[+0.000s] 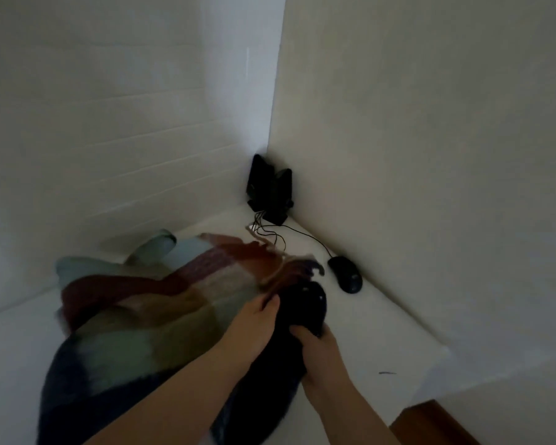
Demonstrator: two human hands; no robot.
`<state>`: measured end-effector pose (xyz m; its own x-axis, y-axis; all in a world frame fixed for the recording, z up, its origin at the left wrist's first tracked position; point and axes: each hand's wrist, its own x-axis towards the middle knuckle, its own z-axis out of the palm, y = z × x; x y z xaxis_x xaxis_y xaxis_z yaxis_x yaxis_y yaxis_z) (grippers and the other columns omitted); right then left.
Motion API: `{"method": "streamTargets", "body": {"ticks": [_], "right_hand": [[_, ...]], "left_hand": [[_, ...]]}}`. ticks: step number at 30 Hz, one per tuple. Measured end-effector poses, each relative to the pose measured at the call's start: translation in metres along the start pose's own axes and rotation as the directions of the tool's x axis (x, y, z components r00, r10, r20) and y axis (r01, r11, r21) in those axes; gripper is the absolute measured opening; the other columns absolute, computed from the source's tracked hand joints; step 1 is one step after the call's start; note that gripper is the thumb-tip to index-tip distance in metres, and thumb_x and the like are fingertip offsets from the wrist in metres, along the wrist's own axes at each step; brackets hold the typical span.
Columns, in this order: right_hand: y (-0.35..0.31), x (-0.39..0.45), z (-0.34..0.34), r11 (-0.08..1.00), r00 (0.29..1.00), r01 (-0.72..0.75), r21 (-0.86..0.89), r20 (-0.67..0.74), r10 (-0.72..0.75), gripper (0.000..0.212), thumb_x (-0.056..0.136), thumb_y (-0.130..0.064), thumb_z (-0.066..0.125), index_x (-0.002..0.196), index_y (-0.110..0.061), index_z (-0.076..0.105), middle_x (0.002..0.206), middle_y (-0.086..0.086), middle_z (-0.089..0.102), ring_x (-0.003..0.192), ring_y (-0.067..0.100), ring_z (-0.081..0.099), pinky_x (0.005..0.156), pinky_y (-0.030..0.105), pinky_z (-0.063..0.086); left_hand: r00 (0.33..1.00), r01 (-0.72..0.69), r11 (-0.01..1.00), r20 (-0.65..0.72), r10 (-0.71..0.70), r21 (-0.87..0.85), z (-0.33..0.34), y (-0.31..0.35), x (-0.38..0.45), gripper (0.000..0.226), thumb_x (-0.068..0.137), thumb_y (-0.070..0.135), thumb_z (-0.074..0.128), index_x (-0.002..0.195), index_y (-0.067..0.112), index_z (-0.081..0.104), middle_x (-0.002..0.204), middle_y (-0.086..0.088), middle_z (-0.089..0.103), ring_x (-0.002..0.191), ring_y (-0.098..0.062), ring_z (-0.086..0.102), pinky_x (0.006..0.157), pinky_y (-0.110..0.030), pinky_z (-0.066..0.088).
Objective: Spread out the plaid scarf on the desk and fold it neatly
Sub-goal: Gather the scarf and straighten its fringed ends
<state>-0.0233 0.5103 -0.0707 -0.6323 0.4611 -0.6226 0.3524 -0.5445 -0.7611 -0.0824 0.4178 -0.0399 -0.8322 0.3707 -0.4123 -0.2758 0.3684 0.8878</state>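
The plaid scarf lies bunched and rumpled on the white desk, with pale blue, rust red, green and dark navy bands. Its fringed end reaches toward the back right. My left hand pinches the cloth near the fringe, fingers closed on the fabric. My right hand grips the dark navy part of the scarf just to the right of it. Both forearms come in from the bottom edge. The picture is blurred by motion.
A black computer mouse lies on the desk right of the scarf, its cable running back to a black device in the corner. White walls close the desk at the back and right. A brown wooden edge shows bottom right.
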Motion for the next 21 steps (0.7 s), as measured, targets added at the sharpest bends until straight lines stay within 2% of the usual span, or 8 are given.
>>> {"method": "streamTargets", "body": {"ticks": [2, 4, 7, 10, 13, 15, 18, 21], "right_hand": [[0.003, -0.005, -0.010, 1.000, 0.999, -0.011, 0.012, -0.045, 0.012, 0.030, 0.092, -0.023, 0.054, 0.120, -0.014, 0.053, 0.099, 0.009, 0.065, 0.090, 0.032, 0.064, 0.069, 0.039, 0.056], [0.000, -0.006, -0.022, 0.995, 0.992, 0.036, 0.097, -0.121, -0.024, 0.032, 0.094, -0.028, 0.050, 0.124, -0.017, 0.052, 0.106, 0.009, 0.062, 0.092, 0.030, 0.062, 0.068, 0.036, 0.055], [-0.014, -0.011, -0.035, 0.947, 0.973, 0.186, 0.262, -0.182, -0.141, 0.022, 0.092, -0.017, 0.054, 0.113, -0.020, 0.049, 0.115, 0.011, 0.059, 0.094, 0.026, 0.061, 0.070, 0.037, 0.054], [-0.026, -0.020, -0.033, 0.912, 0.970, 0.242, 0.330, -0.095, -0.223, 0.030, 0.094, -0.026, 0.050, 0.121, -0.035, 0.043, 0.107, 0.003, 0.063, 0.096, 0.020, 0.063, 0.072, 0.034, 0.054], [-0.027, -0.025, -0.022, 0.911, 0.938, 0.337, 0.240, 0.000, -0.347, 0.036, 0.097, -0.015, 0.041, 0.115, -0.046, 0.050, 0.092, -0.004, 0.069, 0.083, 0.012, 0.068, 0.066, 0.028, 0.056], [-0.027, -0.022, -0.016, 0.889, 0.891, 0.450, 0.081, 0.027, -0.453, 0.044, 0.093, -0.001, 0.045, 0.106, -0.041, 0.058, 0.103, 0.001, 0.065, 0.090, 0.017, 0.065, 0.075, 0.029, 0.056], [-0.028, -0.019, -0.007, 0.862, 0.868, 0.495, -0.111, 0.094, -0.487, 0.038, 0.089, -0.002, 0.053, 0.101, -0.037, 0.062, 0.109, 0.008, 0.064, 0.092, 0.021, 0.063, 0.076, 0.027, 0.056], [-0.021, -0.010, -0.007, 0.865, 0.881, 0.473, -0.165, 0.110, -0.460, 0.037, 0.087, -0.010, 0.058, 0.105, -0.043, 0.055, 0.111, 0.004, 0.063, 0.102, 0.020, 0.062, 0.086, 0.033, 0.054]], "left_hand": [[0.999, 0.001, 0.998, 0.037, -0.003, 0.063, 0.008, -0.002, 0.003, 0.028, 0.096, 0.036, 0.036, 0.100, 0.022, 0.060, 0.087, 0.004, 0.061, 0.076, -0.008, 0.056, 0.063, -0.020, 0.041], [1.000, -0.014, 1.000, -0.014, 0.014, 0.012, 0.011, 0.003, 0.003, 0.023, 0.096, 0.033, 0.037, 0.093, 0.023, 0.057, 0.081, 0.007, 0.059, 0.072, -0.007, 0.054, 0.064, -0.025, 0.040], [0.986, -0.092, 0.967, -0.159, 0.054, -0.236, 0.010, 0.016, -0.006, 0.021, 0.096, 0.033, 0.039, 0.089, 0.029, 0.058, 0.084, 0.012, 0.059, 0.081, -0.008, 0.057, 0.078, -0.027, 0.038], [0.964, -0.234, 0.940, -0.189, 0.190, -0.249, 0.015, 0.021, -0.016, 0.019, 0.095, 0.036, 0.037, 0.087, 0.040, 0.054, 0.092, 0.020, 0.057, 0.089, 0.000, 0.055, 0.087, -0.026, 0.038], [0.943, -0.312, 0.932, -0.180, 0.280, -0.185, 0.025, 0.013, -0.021, 0.019, 0.095, 0.037, 0.037, 0.098, 0.040, 0.056, 0.103, 0.018, 0.062, 0.102, -0.003, 0.058, 0.092, -0.020, 0.042], [0.947, -0.306, 0.941, -0.148, 0.284, -0.148, 0.029, 0.010, -0.021, 0.022, 0.096, 0.027, 0.040, 0.089, 0.040, 0.058, 0.095, 0.017, 0.064, 0.095, -0.002, 0.061, 0.080, -0.007, 0.045], [0.972, -0.233, 0.967, -0.048, 0.229, -0.108, 0.030, 0.006, -0.020, 0.023, 0.095, 0.022, 0.042, 0.093, 0.033, 0.063, 0.096, 0.006, 0.069, 0.091, -0.009, 0.065, 0.087, -0.020, 0.050], [0.984, -0.156, 0.978, -0.103, 0.143, -0.135, 0.026, 0.004, -0.010, 0.020, 0.095, 0.023, 0.041, 0.097, 0.023, 0.062, 0.098, 0.002, 0.067, 0.096, -0.017, 0.062, 0.094, -0.031, 0.046]]}}
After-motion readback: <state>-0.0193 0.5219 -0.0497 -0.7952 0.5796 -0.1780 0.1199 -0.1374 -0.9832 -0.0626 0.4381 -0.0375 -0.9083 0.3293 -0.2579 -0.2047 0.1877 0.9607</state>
